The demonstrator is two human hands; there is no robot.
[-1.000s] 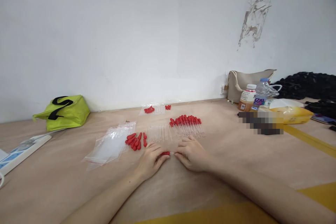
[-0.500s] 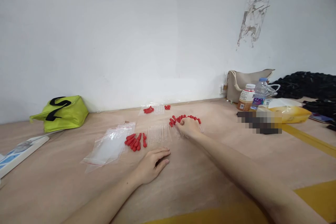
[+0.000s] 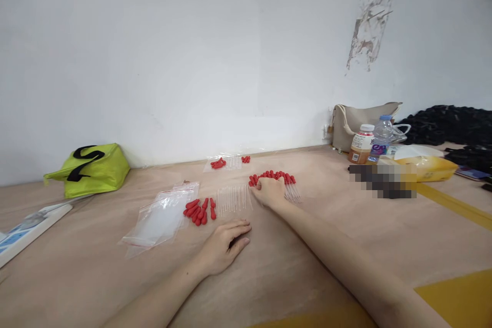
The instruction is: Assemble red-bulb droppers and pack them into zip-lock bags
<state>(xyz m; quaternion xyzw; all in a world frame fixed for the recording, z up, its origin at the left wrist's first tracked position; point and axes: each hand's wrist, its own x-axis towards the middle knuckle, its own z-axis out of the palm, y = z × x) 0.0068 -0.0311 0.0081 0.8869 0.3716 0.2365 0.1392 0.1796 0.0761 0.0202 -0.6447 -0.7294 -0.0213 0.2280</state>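
Observation:
My left hand (image 3: 225,246) rests on the table, fingers stretched out and thumb apart, holding nothing. Just beyond it lie loose red rubber bulbs (image 3: 200,211) and a row of thin clear tubes (image 3: 232,199). My right hand (image 3: 270,191) is at the left part of a row of droppers with red bulbs (image 3: 289,179), their clear tubes pointing towards me. Its fingers are bent and closed at the leftmost droppers, apparently pinching one; the fingertips are partly hidden.
Clear zip bags (image 3: 163,215) lie left of the bulbs. By the wall is a bag with more bulbs and tubes (image 3: 230,162). A green bag (image 3: 98,169) and a power strip (image 3: 34,228) are left; bottles (image 3: 361,144) and a tissue pack (image 3: 426,166) stand right.
My right hand has shifted slightly left and towards me along the row of droppers, uncovering more bulbs and tubes at its right end. My left hand stays in place on the table.

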